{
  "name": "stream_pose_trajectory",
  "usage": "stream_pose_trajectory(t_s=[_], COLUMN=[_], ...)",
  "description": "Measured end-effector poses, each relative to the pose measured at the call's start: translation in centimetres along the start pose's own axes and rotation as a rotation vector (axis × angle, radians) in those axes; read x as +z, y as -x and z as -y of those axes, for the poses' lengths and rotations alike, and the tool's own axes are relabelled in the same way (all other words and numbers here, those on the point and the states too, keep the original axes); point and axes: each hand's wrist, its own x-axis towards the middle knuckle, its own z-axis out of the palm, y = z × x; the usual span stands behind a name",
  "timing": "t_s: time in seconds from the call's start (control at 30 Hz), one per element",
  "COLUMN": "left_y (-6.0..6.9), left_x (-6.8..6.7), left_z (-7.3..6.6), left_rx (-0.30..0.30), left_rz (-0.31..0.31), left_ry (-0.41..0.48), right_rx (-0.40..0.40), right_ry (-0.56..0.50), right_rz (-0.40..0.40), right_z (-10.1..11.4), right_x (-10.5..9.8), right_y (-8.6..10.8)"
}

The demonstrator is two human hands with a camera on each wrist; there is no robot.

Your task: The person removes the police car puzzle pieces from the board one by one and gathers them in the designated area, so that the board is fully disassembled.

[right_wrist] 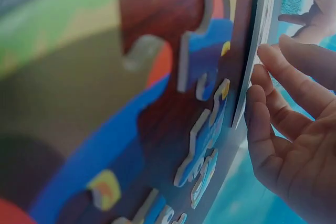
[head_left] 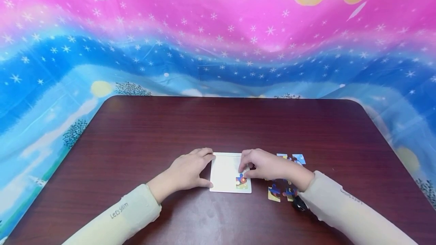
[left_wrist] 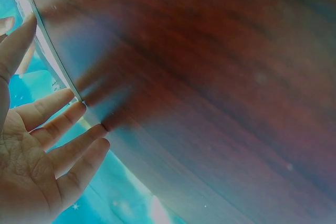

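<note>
A white puzzle board [head_left: 223, 171] lies on the table. My left hand [head_left: 190, 168] rests against its left side, the thumb near the lower corner and the other fingers near the upper one; in the left wrist view those fingers [left_wrist: 58, 124] are spread and fairly straight. My right hand [head_left: 263, 163] is over the board's right side. Its bent fingertips touch down by a colourful jigsaw piece [head_left: 242, 184] in the lower right corner. Whether they pinch a piece is hidden. In the right wrist view, the right hand [right_wrist: 299, 124] shows thumb and fingers close together at the board's edge.
Loose jigsaw pieces [head_left: 274, 193] lie to the right of the board, partly under my right forearm. Several show large and close in the right wrist view. A dark reddish-brown table [head_left: 153, 124] carries everything, with a colourful printed cloth [head_left: 218, 48] hanging behind it.
</note>
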Motion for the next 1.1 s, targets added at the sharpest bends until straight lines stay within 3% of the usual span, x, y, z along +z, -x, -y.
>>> stream_pose_trajectory(t_s=[0.37, 1.1], left_y=[0.02, -0.02], left_x=[-0.02, 0.05], left_z=[-0.06, 0.04], left_rx=[-0.005, -0.003], left_rz=[0.005, -0.006], left_ry=[0.003, 0.005], right_rx=[0.013, 0.037], right_ry=[-0.021, -0.242], right_rz=[0.009, 0.016], right_z=[-0.13, -0.39], right_x=[0.06, 0.04], right_y=[0.09, 0.15])
